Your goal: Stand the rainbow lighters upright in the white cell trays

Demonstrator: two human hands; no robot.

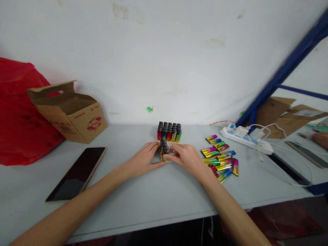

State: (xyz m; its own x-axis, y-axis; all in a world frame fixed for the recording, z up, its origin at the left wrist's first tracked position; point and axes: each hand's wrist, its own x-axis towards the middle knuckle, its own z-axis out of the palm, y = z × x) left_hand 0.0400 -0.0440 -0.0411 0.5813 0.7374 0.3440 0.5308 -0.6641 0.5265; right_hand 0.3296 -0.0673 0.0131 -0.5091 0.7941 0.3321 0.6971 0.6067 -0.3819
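A short row of lighters point(164, 147) with black tops and shiny bodies stands upright near the middle of the table. My left hand point(146, 159) brackets this row from the left, fingertips at its far end and thumb at its near end. From the right, my right hand point(186, 157) has curled fingers and a thumb against the near lighters; its fingertips are partly hidden. Just behind stands a block of upright lighters point(169, 132) in several colours, packed in rows. Right of my right hand lies a loose pile of shiny multicoloured lighters or lighter bodies point(220, 157).
An open cardboard box point(88, 124) and a red bag point(20, 112) stand at the left. A dark-screened phone or tablet point(77, 174) lies in front of them. At the right are a white power strip point(246, 139) with cables and a blue frame point(276, 68). A wall rises behind the table point(143, 205).
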